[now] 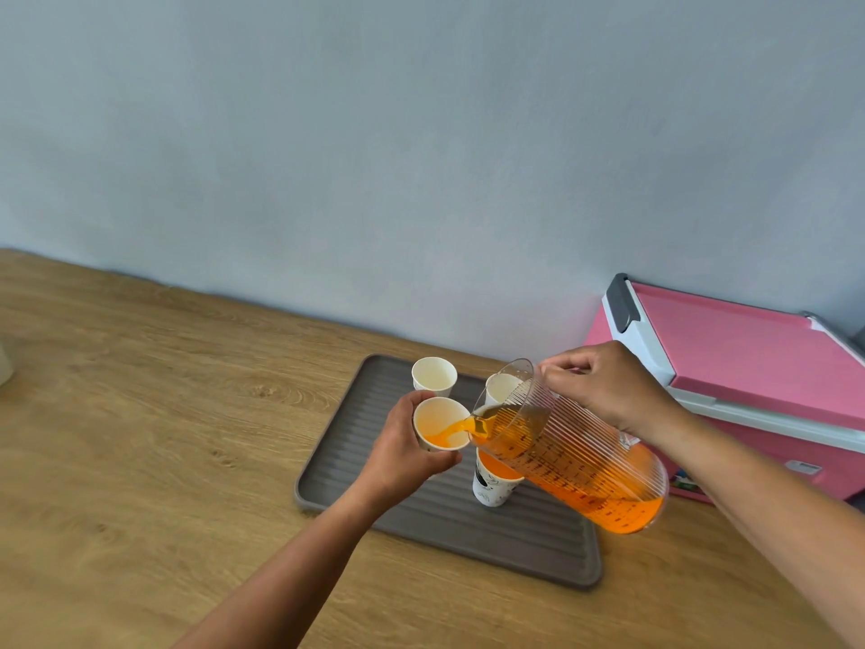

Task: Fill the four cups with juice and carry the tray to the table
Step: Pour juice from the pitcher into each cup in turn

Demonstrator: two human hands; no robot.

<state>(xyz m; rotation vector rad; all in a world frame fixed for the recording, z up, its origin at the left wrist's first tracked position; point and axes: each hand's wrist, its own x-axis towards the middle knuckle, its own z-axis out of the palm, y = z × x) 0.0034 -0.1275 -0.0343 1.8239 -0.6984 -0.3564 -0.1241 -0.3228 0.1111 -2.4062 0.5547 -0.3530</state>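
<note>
at the far left edge of the frame a pale object [3,363] is cut off, so what it is cannot be told. the wooden worktop [140,414] runs across the lower half, under a plain grey-blue wall [421,133]. just right of centre a grey ribbed tray [468,531] lies flat on it. the left hand [402,452] comes up from the bottom of the frame, fingers and thumb curled round a white paper cup [440,423] held over the tray's left part. orange juice [461,426] streams into it and covers its bottom. behind it an empty cup [434,376] stands on the tray's far side, and a second far cup [501,388] is partly hidden by the jug. a nearer printed cup [491,484] on the tray is full of juice. the clear ribbed jug [571,447], about half full, is tipped left with its spout at the held cup's rim. the right hand [608,391] grips it from behind, fingers curled. at the right edge sits a pink box [749,367] with a white-trimmed lid.
</note>
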